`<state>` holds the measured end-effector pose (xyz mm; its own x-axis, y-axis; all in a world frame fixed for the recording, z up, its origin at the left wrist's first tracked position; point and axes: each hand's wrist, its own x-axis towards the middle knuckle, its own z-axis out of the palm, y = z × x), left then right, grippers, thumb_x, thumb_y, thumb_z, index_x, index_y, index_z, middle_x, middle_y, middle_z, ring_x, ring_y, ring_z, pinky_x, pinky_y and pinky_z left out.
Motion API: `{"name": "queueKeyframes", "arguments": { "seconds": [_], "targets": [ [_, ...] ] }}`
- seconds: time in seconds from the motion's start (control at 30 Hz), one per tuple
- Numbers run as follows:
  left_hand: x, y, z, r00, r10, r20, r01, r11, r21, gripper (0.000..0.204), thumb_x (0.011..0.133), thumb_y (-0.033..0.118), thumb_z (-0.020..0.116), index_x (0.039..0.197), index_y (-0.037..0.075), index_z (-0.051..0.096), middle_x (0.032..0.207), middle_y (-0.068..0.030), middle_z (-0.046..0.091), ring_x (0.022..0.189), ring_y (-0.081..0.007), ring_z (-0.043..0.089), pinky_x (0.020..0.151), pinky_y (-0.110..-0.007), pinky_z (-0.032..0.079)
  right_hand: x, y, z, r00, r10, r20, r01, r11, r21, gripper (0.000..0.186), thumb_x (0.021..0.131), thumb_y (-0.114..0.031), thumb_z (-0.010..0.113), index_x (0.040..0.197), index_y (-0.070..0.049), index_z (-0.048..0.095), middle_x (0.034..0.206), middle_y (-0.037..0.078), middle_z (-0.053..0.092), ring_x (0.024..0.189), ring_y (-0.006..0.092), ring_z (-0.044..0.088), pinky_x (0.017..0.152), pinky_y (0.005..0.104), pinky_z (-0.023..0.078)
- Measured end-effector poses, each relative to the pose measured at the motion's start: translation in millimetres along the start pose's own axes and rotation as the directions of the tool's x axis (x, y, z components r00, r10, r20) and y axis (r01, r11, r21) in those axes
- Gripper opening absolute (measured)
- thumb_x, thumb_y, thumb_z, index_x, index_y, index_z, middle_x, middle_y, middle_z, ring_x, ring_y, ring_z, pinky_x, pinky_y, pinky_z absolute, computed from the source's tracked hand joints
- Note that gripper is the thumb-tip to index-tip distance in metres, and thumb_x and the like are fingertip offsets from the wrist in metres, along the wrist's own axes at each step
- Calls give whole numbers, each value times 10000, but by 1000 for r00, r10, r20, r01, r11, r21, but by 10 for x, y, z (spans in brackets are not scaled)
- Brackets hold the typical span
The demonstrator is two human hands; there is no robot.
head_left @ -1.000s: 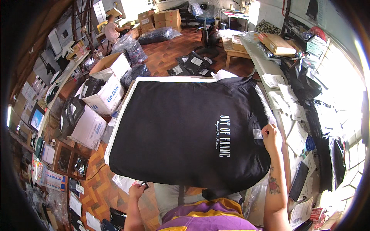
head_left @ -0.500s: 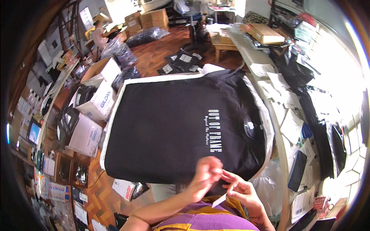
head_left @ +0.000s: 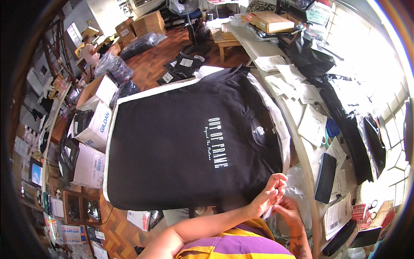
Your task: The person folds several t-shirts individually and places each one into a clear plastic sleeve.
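A black T-shirt (head_left: 164, 146) lies flat over a padded board with a white edge (head_left: 113, 125); white lettering runs across its chest, and its neck faces right. By the shirt's near right corner my two hands meet. My left hand (head_left: 268, 196) is closed, fingers curled toward the thumb; whatever they hold is too small to make out. Just beside it, my right hand (head_left: 288, 211) pinches a small white slip (head_left: 268, 212), which hangs between the hands and is partly hidden by them.
Along the right runs a long table (head_left: 297, 129) with papers, a dark phone (head_left: 325, 178), scissors (head_left: 371, 210) and black plastic bags (head_left: 310, 60). Open cardboard boxes (head_left: 95, 123) stand at left. Black packages (head_left: 183, 64) lie on the floor beyond the board. A person (head_left: 90, 54) sits far left.
Both hands have moved right, from in front of the shirt to its near right corner, bringing the white slip along. The view has shifted, so the shirt appears farther left.
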<state>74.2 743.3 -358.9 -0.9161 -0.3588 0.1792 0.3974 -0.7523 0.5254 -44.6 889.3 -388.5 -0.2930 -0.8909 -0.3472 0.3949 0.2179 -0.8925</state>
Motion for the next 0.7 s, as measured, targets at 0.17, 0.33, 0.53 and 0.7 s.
{"name": "queueKeyframes", "arguments": {
  "seconds": [0.17, 0.33, 0.53, 0.7],
  "targets": [
    [58, 36, -53, 998, 35, -58, -32, 998, 53, 477, 970, 412, 535, 1325, 139, 371, 962, 18, 334, 826, -71, 352, 773, -208, 329, 55, -95, 48, 743, -669, -19, 366, 430, -825, 155, 689, -27, 808, 783, -71, 692, 1435, 171, 460, 1284, 320, 491, 858, 417, 531],
    [66, -40, -157, 993, 62, -100, -35, 965, 258, 538, 945, 478, 546, 1332, 151, 365, 965, 22, 319, 844, -67, 336, 785, -226, 317, 25, -65, 332, 785, -604, -137, 475, 729, -493, 107, 783, 23, 724, 852, -51, 687, 1301, 173, 579, 1127, 303, 616, 865, 399, 542],
    [-4, -110, -155, 996, -71, 48, 45, 908, 416, 585, 942, 488, 564, 1370, 153, 350, 1091, -20, 326, 1044, -139, 364, 965, -304, 335, 39, 561, -111, 872, -98, -480, 365, 784, 503, 149, 911, -28, 630, 1050, -77, 655, 1059, 142, 687, 979, 277, 674, 817, 344, 573],
    [-159, 981, -17, 957, 138, 256, -278, 170, 945, 432, 930, 352, 641, 1268, 90, 583, 1172, -131, 478, 1138, -260, 490, 978, -392, 416, -74, 848, -1191, 444, 8, -896, -179, 981, -79, 253, 884, -34, 645, 1136, -43, 626, 1028, 146, 684, 910, 303, 670, 778, 370, 565]
  ]
}}
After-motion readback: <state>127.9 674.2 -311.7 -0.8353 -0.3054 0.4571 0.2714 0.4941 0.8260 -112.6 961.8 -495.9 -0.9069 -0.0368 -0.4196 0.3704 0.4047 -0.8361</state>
